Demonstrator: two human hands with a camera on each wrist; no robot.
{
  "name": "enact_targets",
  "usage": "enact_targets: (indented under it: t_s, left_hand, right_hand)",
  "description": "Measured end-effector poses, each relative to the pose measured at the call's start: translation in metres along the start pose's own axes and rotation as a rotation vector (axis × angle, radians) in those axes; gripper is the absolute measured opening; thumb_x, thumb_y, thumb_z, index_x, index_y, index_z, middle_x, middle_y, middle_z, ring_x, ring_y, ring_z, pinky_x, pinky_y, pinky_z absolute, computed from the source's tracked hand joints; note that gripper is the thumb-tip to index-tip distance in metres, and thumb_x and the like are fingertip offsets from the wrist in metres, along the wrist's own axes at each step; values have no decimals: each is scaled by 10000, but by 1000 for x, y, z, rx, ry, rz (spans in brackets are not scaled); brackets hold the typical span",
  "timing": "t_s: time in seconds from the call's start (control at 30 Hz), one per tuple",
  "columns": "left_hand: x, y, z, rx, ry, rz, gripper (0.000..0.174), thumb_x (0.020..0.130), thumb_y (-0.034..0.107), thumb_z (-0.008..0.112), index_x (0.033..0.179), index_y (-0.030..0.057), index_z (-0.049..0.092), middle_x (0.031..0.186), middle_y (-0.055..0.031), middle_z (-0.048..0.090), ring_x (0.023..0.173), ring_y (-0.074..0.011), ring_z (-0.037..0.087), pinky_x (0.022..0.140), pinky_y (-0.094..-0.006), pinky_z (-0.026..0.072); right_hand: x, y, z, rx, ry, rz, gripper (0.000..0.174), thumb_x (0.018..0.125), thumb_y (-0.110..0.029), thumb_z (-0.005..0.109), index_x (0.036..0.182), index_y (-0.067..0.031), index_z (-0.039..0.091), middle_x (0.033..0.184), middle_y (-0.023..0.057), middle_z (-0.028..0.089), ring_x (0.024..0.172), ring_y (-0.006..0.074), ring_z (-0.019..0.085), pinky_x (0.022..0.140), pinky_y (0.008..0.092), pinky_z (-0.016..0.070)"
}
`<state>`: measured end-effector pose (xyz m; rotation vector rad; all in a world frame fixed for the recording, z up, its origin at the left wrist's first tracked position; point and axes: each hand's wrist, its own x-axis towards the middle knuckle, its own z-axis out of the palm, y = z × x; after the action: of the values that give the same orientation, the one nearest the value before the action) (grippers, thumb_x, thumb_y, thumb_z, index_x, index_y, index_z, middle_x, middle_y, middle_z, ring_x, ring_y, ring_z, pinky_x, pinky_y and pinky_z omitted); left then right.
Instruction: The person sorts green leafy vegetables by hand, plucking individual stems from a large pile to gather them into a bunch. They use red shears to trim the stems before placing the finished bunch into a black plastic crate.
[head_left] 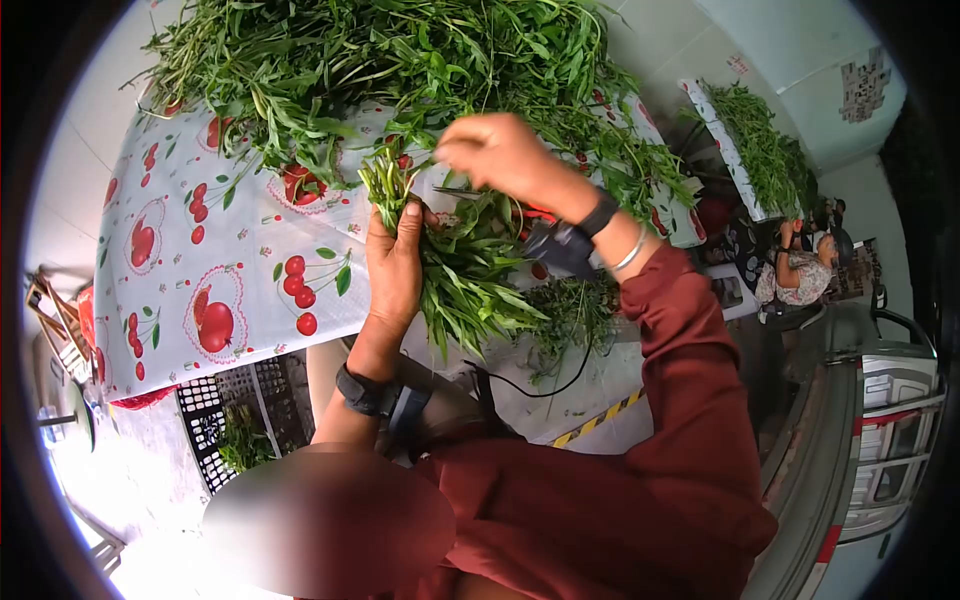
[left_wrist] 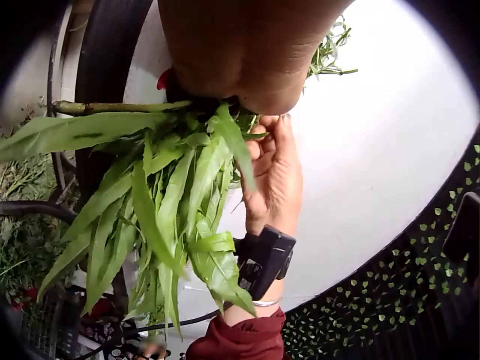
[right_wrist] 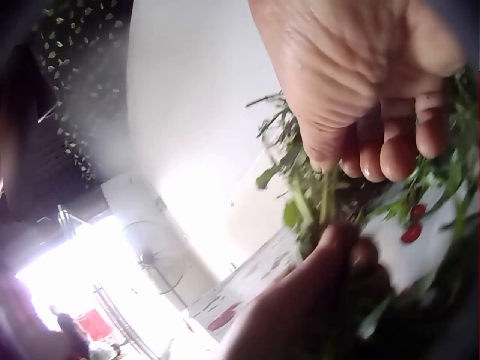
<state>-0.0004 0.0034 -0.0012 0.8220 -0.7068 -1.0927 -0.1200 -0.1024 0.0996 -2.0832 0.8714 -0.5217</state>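
My left hand (head_left: pixel 396 262) grips a bunch of leafy green stems (head_left: pixel 385 180), thumb across it. The pale stem ends point up past the thumb, while the long narrow leaves (left_wrist: pixel 172 202) hang down below the fist in the left wrist view. Just right of the stem ends is my right hand (head_left: pixel 500 155), blurred in the head view. Its fingers are curled, and thumb and fingertips pinch at a thin stem (right_wrist: pixel 328 196) close to the left thumb. Under the right forearm show red handles (head_left: pixel 540 215), largely hidden by the wrist camera.
A big heap of loose greens (head_left: pixel 400 60) covers the back of the table, over a cherry-patterned cloth (head_left: pixel 250 260). More greens lie on a side table (head_left: pixel 755 150). Below stands a black crate (head_left: pixel 205 430). At the far right, another person (head_left: pixel 800 270) sits.
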Motion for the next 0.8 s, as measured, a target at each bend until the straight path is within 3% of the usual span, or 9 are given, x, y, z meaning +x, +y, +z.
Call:
enact_targets:
  t_s: [0.1, 0.17, 0.2, 0.27, 0.4, 0.5, 0.57, 0.7, 0.8]
  left_hand:
    - [1, -2, -2, 62, -1, 31, 151, 925, 192, 481, 975, 49, 496, 777, -7, 526, 743, -97, 490, 707, -244, 411]
    - [1, 3, 1, 77, 4, 45, 159, 926, 191, 478, 989, 46, 493, 776, -8, 524, 740, -98, 490, 709, -245, 412]
    - [0, 5, 2, 98, 6, 57, 168, 927, 191, 476, 1003, 42, 490, 774, -9, 523, 737, -98, 490, 712, -247, 412]
    - [0, 4, 2, 81, 5, 58, 173, 925, 208, 480, 995, 51, 501, 779, -4, 519, 740, -93, 480, 717, -238, 402]
    - [1, 6, 4, 90, 16, 51, 170, 925, 216, 479, 978, 58, 515, 783, 0, 516, 742, -86, 470, 720, -231, 393]
    - [1, 7, 2, 135, 7, 29, 164, 925, 209, 477, 969, 54, 512, 778, -1, 515, 739, -88, 474, 713, -235, 399]
    - [2, 3, 1, 115, 7, 32, 161, 924, 206, 479, 963, 53, 512, 774, -2, 514, 736, -90, 477, 709, -238, 403]
    - [2, 4, 1, 111, 6, 32, 160, 919, 206, 489, 950, 51, 511, 762, -8, 522, 730, -99, 489, 703, -244, 414]
    - [2, -1, 1, 45, 14, 25, 154, 919, 189, 492, 970, 44, 495, 756, -8, 531, 727, -100, 493, 701, -244, 409]
  right_hand:
    - [-4, 40, -68, -196, 303, 188, 180, 829, -210, 590, 886, -46, 636, 685, 5, 603, 557, 76, 548, 507, 219, 453]
    - [-18, 85, -114, -254, 486, 225, 203, 821, -207, 577, 915, -36, 637, 720, 26, 631, 601, 133, 585, 560, 246, 467]
    - [-27, 114, -139, -404, 546, 273, 230, 798, -200, 582, 933, -23, 636, 797, 74, 653, 630, 160, 604, 584, 274, 474]
    - [-48, 149, -165, -355, 651, 426, 339, 784, -179, 558, 1086, -25, 576, 924, 128, 645, 630, 161, 614, 589, 287, 480]
    - [-68, 158, -168, -396, 533, 620, 431, 818, -123, 543, 1234, -39, 468, 1130, 134, 557, 620, 118, 577, 478, 267, 470]
    - [-72, 174, -165, -334, 565, 641, 422, 804, -97, 573, 1215, -42, 491, 1009, 112, 606, 559, 107, 547, 458, 254, 442]
    - [-72, 184, -176, -492, 502, 620, 367, 799, -77, 588, 1160, -34, 534, 850, 62, 632, 498, 88, 504, 433, 235, 395]
    - [-74, 180, -197, -479, 591, 536, 298, 800, -80, 589, 1095, -36, 576, 704, 4, 604, 447, 66, 446, 413, 219, 347]
    - [-81, 139, -214, -178, 690, 477, 218, 781, -118, 625, 977, -27, 605, 639, -19, 544, 441, 54, 422, 401, 212, 341]
